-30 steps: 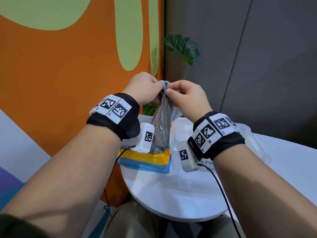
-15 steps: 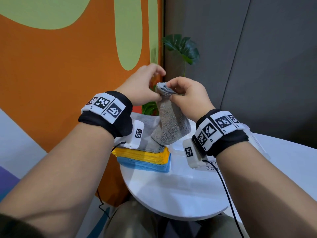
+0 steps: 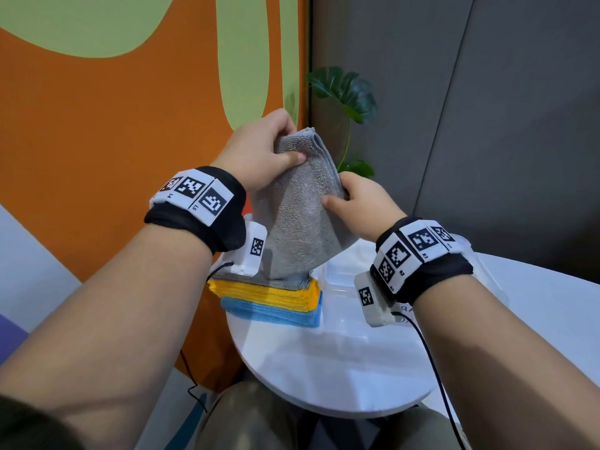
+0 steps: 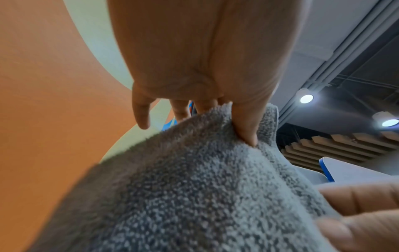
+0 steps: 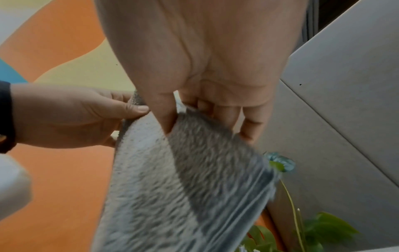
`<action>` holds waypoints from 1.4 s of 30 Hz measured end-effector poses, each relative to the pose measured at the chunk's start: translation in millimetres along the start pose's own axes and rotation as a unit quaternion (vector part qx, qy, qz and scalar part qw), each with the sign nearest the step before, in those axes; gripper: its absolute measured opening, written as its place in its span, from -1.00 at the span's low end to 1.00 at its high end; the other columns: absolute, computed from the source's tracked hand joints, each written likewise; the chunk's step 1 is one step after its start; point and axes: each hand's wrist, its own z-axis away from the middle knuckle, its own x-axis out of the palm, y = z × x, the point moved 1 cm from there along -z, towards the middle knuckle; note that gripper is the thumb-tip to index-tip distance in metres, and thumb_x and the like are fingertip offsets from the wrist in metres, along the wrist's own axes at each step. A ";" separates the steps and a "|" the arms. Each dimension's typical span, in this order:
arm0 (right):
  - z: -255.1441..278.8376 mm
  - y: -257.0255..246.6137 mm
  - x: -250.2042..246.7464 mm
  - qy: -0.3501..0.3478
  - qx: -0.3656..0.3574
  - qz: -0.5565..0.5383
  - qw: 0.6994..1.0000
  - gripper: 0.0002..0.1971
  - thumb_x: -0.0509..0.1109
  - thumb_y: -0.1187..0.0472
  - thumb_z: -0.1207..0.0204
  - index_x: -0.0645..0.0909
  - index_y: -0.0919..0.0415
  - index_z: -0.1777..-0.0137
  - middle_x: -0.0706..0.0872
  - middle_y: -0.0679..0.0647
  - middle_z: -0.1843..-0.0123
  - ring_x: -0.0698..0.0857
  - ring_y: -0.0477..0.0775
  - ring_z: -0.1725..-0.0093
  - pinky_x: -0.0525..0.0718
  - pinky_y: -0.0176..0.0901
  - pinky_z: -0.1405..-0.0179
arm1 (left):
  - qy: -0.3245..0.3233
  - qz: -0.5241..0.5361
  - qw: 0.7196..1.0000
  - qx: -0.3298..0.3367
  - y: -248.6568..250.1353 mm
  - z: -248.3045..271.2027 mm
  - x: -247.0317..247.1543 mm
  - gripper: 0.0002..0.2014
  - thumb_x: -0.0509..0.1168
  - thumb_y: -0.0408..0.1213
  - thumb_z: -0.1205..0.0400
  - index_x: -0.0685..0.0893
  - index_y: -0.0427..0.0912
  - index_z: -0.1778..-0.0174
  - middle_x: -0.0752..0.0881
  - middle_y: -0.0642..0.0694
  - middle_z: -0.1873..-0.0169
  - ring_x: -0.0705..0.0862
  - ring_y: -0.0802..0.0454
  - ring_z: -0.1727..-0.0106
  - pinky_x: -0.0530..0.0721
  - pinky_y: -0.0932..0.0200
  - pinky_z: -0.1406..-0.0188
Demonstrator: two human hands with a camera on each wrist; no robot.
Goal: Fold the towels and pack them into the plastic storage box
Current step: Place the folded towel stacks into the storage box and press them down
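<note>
I hold a folded grey towel up in the air above the table. My left hand grips its top left corner, thumb pressed on the front face. My right hand pinches its right edge lower down, thumb on the front and fingers behind. The towel's lower end hangs down to a stack of folded towels: grey on top, yellow in the middle, blue at the bottom. The clear plastic storage box stands right of the stack, partly hidden by my right wrist.
The round white table carries the stack and the box at its far left side. A green plant stands behind, against the grey wall. An orange and green wall is on the left. A black cable runs from each wrist.
The towel was held at one point by both hands close together; now the hands have spread apart. The left hand went up to the top corner, the right slid down the edge.
</note>
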 end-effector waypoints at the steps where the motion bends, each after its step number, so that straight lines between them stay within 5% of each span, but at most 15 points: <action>1: -0.4 0.6 -2.1 0.013 0.002 0.005 1.000 -0.83 0.28 0.06 -0.62 0.51 0.17 -0.02 0.61 -0.05 0.16 0.58 0.04 0.09 0.43 -0.16 0.16 | 0.004 0.004 1.000 -0.002 -1.6 0.1 0.5 -0.79 0.40 -0.12 -0.59 0.49 -0.06 0.04 0.58 0.12 0.28 0.53 0.09 0.22 0.38 0.27 0.36; 9: 5.1 -2.4 -3.8 0.061 -0.023 0.004 0.998 -0.74 0.16 0.14 -0.69 0.39 0.17 -0.33 0.62 0.06 0.00 0.62 0.13 -0.02 0.46 -0.15 0.08 | 0.009 0.024 0.999 -0.034 -12.4 0.2 8.0 -0.84 0.30 -0.17 -0.67 0.57 -0.08 -0.12 0.67 -0.01 0.04 0.60 -0.02 -0.01 0.45 0.13 0.09; 16: 6.1 -0.7 -1.7 0.075 -0.037 0.055 0.995 -0.79 0.17 0.13 -0.69 0.58 0.13 -0.19 0.72 0.10 -0.04 0.63 0.14 -0.08 0.48 -0.16 0.06 | -0.002 0.029 0.998 -0.052 -22.0 -1.5 9.4 -0.84 0.25 -0.26 -0.68 0.64 -0.07 -0.15 0.71 -0.05 -0.06 0.63 -0.05 -0.14 0.54 0.08 -0.06; 22: 4.5 -1.7 1.4 0.072 -0.046 0.059 0.995 -0.71 0.10 0.13 -0.71 0.61 0.11 -0.25 0.75 0.11 -0.07 0.64 0.16 -0.11 0.53 -0.13 0.00 | -0.039 0.087 0.993 -0.074 -14.5 0.4 10.9 -0.83 0.10 -0.28 -0.73 0.54 -0.15 -0.17 0.67 -0.18 -0.11 0.60 -0.10 -0.13 0.49 0.06 0.00; 27: 5.5 -3.1 1.5 0.087 -0.045 0.069 0.993 -0.69 0.05 0.11 -0.73 0.61 0.18 -0.20 0.74 0.17 -0.04 0.64 0.22 -0.08 0.54 -0.06 0.02 | -0.039 0.072 0.995 -0.057 -8.9 2.2 13.9 -0.68 0.07 -0.08 -0.77 0.47 -0.28 -0.20 0.63 -0.33 -0.13 0.61 -0.20 -0.14 0.51 -0.03 -0.05; 31: 5.7 -4.3 0.2 0.073 -0.043 0.050 0.995 -0.67 0.06 0.04 -0.73 0.58 0.17 -0.23 0.73 0.15 -0.07 0.64 0.19 -0.11 0.54 -0.09 -0.01 | -0.023 0.064 0.997 -0.048 -8.5 -0.5 12.4 -0.80 0.05 -0.12 -0.78 0.41 -0.20 -0.10 0.58 -0.19 0.06 0.55 -0.09 0.05 0.42 0.05 0.12; 35: 4.3 -3.0 -1.3 0.045 -0.038 0.033 0.998 -0.59 0.21 -0.19 -0.61 0.56 0.12 -0.20 0.72 0.05 0.02 0.67 0.08 0.00 0.60 -0.08 0.06 | -0.008 0.084 0.996 -0.032 -7.1 -1.1 10.9 -0.87 0.03 -0.16 -0.79 0.38 -0.14 -0.09 0.56 -0.12 0.03 0.52 -0.03 0.03 0.38 0.12 0.13; 39: 2.7 -1.0 -8.3 0.089 -0.027 0.095 0.991 -0.65 0.18 -0.15 -0.64 0.47 0.16 0.07 0.60 0.03 0.22 0.63 0.20 0.12 0.56 -0.01 0.21 | 0.015 0.114 0.993 -0.010 -6.6 -1.7 9.7 -0.91 0.02 -0.20 -0.79 0.37 -0.12 -0.07 0.53 -0.11 0.03 0.49 0.00 0.01 0.44 0.05 0.04; 42: 2.0 -1.3 -16.1 0.133 -0.008 0.141 0.981 -0.72 0.12 -0.08 -0.68 0.44 0.14 0.03 0.64 0.08 0.09 0.61 0.26 0.01 0.47 0.04 0.05 | 0.007 0.129 0.992 -0.008 -2.4 -2.4 10.7 -0.86 0.02 -0.19 -0.79 0.41 -0.13 -0.16 0.60 -0.19 -0.03 0.55 -0.04 0.00 0.49 0.04 0.04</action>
